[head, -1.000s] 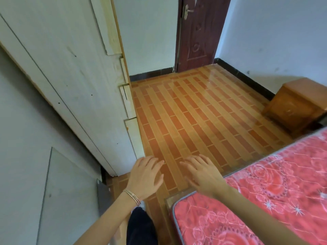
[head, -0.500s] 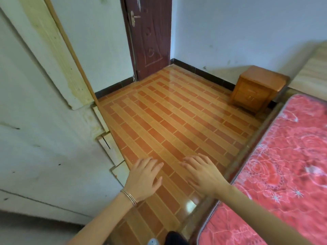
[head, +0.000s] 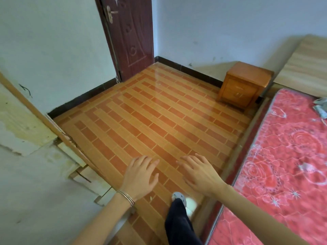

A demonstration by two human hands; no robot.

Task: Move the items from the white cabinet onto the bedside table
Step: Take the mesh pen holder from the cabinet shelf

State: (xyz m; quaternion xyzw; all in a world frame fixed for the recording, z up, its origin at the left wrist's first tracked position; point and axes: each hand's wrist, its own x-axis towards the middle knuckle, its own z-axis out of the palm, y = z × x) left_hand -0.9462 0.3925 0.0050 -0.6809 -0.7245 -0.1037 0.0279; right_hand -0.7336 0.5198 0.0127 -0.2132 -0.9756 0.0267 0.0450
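Observation:
My left hand [head: 139, 175] and my right hand [head: 200, 172] hover palm down over the tiled floor, fingers spread, both holding nothing. A thin bangle circles my left wrist. The wooden bedside table [head: 244, 84] stands far ahead at the right against the wall, its top bare. The worn white cabinet [head: 26, 156] fills the left side, close to my left arm; only its peeling outer panel shows, and its contents are hidden.
A bed with a red floral mattress [head: 283, 165] runs along the right, with a crumpled grey item [head: 321, 106] on it. A dark red door [head: 129, 32] is shut at the back. My leg and grey shoe [head: 178, 197] are below my hands.
The view has swung right and forward: the cabinet slid toward the left edge, the bedside table and bed came further into view. Both hands keep the same spread pose.

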